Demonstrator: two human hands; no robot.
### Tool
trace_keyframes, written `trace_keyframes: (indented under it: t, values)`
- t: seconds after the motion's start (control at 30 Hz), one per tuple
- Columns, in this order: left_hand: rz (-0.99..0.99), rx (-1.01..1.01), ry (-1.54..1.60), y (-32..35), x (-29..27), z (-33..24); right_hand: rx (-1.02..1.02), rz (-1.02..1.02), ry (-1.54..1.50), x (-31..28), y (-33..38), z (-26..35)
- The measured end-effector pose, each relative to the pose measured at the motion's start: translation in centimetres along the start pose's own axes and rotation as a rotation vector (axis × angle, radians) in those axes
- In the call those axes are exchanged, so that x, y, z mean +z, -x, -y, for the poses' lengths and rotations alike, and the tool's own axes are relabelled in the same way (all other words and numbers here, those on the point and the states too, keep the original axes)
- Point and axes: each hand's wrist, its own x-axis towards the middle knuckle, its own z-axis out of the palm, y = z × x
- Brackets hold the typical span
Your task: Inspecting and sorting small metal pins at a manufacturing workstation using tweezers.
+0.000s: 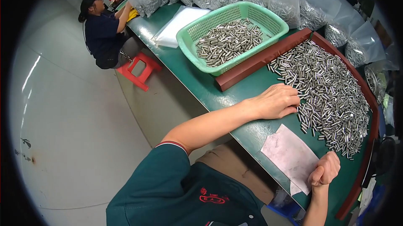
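A wide heap of small silvery metal pins lies spread on the green tabletop. At its near left edge my left hand rests with bent fingers, the fingertips touching the outermost pins. Whatever lies under those fingertips is hidden. My right hand is closed like a fist near the heap's lower end, beside a stained pinkish-white sheet. What its fingers hold, if anything, does not show. More pins fill part of a mint-green plastic basket beyond my left hand.
Reddish-brown strips border the heap on its far sides. Clear bags of metal pins line the table's back. Flat plastic bags lie left of the basket. A co-worker sits on a red stool at far left.
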Motion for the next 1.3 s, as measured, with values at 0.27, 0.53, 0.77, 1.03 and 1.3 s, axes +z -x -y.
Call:
trace_keyframes:
  t: [0.27,0.53,0.77,1.03,1.3]
  values:
    - [0.023,-0.007,-0.022,-1.0,-0.1,-0.8,0.000,0.008,0.009,-1.0,0.0,0.3]
    - [0.065,-0.008,-0.065,-1.7,0.6,-1.8,-0.015,-0.022,0.030,-1.3,0.3,-0.7]
    - [0.142,-0.028,-0.059,-2.3,0.1,-1.8,-0.002,-0.048,0.026,-1.4,0.2,-1.0]
    - [0.144,-0.095,0.170,-4.5,-1.0,-2.2,0.006,-0.040,0.014,-1.2,0.0,-0.7]
    - [0.258,-0.810,1.371,-4.7,1.3,-3.4,0.044,-0.025,-0.002,-1.5,0.6,-0.9]
